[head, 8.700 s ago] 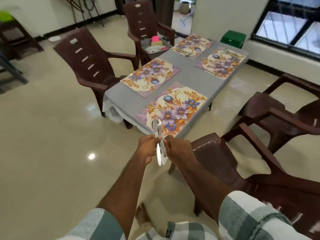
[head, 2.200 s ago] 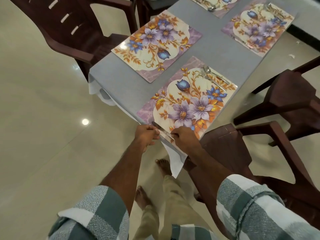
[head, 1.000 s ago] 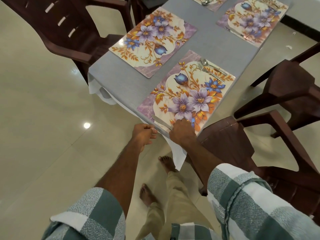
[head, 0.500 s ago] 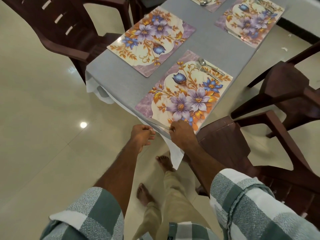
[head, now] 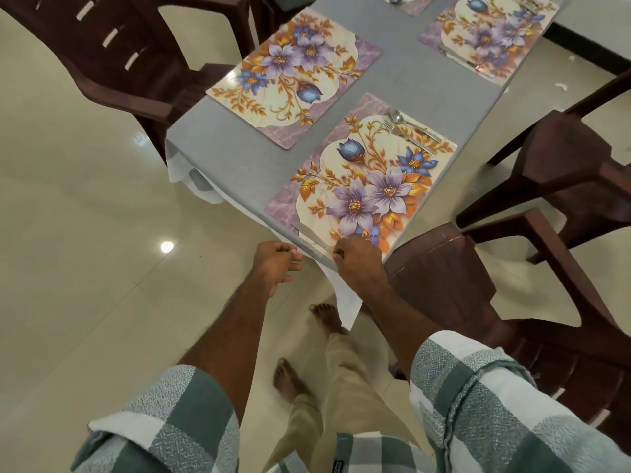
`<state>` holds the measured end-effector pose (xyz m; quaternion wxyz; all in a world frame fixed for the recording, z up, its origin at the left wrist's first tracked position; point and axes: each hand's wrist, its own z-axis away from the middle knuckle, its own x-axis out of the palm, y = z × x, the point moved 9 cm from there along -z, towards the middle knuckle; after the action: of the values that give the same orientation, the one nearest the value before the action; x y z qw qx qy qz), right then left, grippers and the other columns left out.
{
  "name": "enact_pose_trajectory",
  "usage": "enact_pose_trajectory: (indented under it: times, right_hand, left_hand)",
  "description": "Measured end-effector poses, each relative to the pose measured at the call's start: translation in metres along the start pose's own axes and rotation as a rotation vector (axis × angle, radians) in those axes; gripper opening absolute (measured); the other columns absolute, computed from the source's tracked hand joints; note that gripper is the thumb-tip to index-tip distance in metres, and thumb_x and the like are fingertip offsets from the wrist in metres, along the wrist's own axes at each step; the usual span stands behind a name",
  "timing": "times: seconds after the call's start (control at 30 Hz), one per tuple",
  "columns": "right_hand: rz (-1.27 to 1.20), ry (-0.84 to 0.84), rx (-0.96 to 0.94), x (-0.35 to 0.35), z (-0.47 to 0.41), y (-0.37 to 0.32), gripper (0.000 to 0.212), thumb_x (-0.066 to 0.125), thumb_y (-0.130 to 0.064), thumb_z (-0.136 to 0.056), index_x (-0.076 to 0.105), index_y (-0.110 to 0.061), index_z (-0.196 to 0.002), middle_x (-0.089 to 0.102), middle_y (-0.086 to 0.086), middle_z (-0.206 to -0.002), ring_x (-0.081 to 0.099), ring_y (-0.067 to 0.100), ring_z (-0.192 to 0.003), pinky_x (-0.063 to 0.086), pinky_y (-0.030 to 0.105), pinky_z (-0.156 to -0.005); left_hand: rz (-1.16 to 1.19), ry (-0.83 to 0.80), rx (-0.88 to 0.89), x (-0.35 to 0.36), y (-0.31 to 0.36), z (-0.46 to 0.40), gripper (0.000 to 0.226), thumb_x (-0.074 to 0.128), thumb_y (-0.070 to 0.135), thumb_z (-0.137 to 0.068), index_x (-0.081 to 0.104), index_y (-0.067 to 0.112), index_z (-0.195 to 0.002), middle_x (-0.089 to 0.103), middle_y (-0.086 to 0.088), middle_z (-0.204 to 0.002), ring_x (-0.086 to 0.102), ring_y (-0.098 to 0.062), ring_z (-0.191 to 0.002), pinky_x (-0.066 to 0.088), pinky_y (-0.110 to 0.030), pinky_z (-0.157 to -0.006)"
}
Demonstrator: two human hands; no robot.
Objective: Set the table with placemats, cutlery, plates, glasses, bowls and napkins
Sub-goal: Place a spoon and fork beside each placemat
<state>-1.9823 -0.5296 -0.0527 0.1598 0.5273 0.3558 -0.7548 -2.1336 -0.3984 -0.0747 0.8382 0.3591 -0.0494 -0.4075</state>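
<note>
A plain grey cloth covers the counter, with a white underlayer hanging at its lower edge. The rectangular placemat at centre frame shows purple and blue flowers with orange-gold leaves on cream, bordered in marbled lilac. Silver cutlery gleams at its upper right. Dark brown plastic chairs stand on glossy cream floor tiles. Green-and-white checked sleeves fill the bottom.

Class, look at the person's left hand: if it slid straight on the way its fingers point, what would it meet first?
Probably the knife lying at the near edge of the placemat: the left hand points right toward it, though depth is unclear.
</note>
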Motion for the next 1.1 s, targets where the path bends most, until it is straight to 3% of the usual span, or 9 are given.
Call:
enact_pose_trajectory:
  times: [0.3,0.5,0.63,0.8,0.93,1.1]
  right_hand:
    - [0.013,-0.033,0.012,0.003,0.002,-0.001,0.018,0.063,-0.027,-0.094,0.073,-0.013,-0.099,0.073,0.006,-0.093,0.068,0.024,-0.085,0.059,0.039,-0.078]
    - [0.027,0.022,0.021,-0.016,0.000,-0.005,0.026,0.058,-0.035,-0.097,0.069,-0.018,-0.113,0.070,0.004,-0.111,0.064,0.024,-0.100,0.054,0.040,-0.087]
    - [0.136,0.050,-0.006,-0.040,0.004,-0.007,0.030,0.050,-0.038,-0.099,0.063,-0.022,-0.120,0.068,0.002,-0.121,0.062,0.025,-0.110,0.044,0.045,-0.096]
    - [0.190,0.101,0.002,-0.075,0.036,0.008,0.039,0.052,-0.038,-0.095,0.055,-0.023,-0.131,0.057,0.002,-0.139,0.054,0.028,-0.126,0.040,0.048,-0.101]
    - [0.237,0.146,0.082,-0.116,0.090,0.044,0.051,0.050,-0.035,-0.098,0.043,-0.019,-0.146,0.043,0.004,-0.153,0.039,0.025,-0.141,0.033,0.052,-0.110]
    - [0.249,0.174,0.234,-0.173,0.179,0.114,0.059,0.039,-0.039,-0.104,0.027,-0.016,-0.157,0.022,0.001,-0.166,0.015,0.020,-0.154,0.013,0.052,-0.123]
  left_hand:
    - [0.003,0.009,0.019,-0.001,0.008,0.004,0.008,0.063,0.009,-0.095,0.069,0.015,-0.096,0.077,-0.005,-0.093,0.073,-0.016,-0.075,0.056,-0.032,-0.068]
    - [-0.112,0.033,0.094,-0.012,0.023,0.010,0.008,0.067,0.013,-0.094,0.071,0.012,-0.100,0.075,-0.005,-0.095,0.073,-0.016,-0.081,0.056,-0.029,-0.064]
    - [-0.396,0.081,0.342,-0.009,0.054,0.031,0.031,0.066,0.031,-0.096,0.066,0.007,-0.117,0.067,0.001,-0.109,0.065,-0.019,-0.096,0.050,-0.029,-0.076]
    - [-0.612,-0.045,0.556,0.035,0.065,0.067,0.069,0.061,0.048,-0.097,0.036,0.016,-0.154,0.041,-0.006,-0.158,0.042,-0.028,-0.142,0.037,-0.041,-0.112]
    - [-0.840,-0.140,0.830,0.097,0.075,0.115,0.077,0.055,0.048,-0.099,0.021,0.012,-0.159,0.023,-0.009,-0.166,0.025,-0.028,-0.151,0.028,-0.044,-0.118]
    - [-1.028,-0.195,1.091,0.188,0.087,0.187,0.081,0.036,0.057,-0.103,0.003,0.012,-0.161,-0.001,-0.007,-0.169,-0.002,-0.021,-0.156,0.005,-0.047,-0.126]
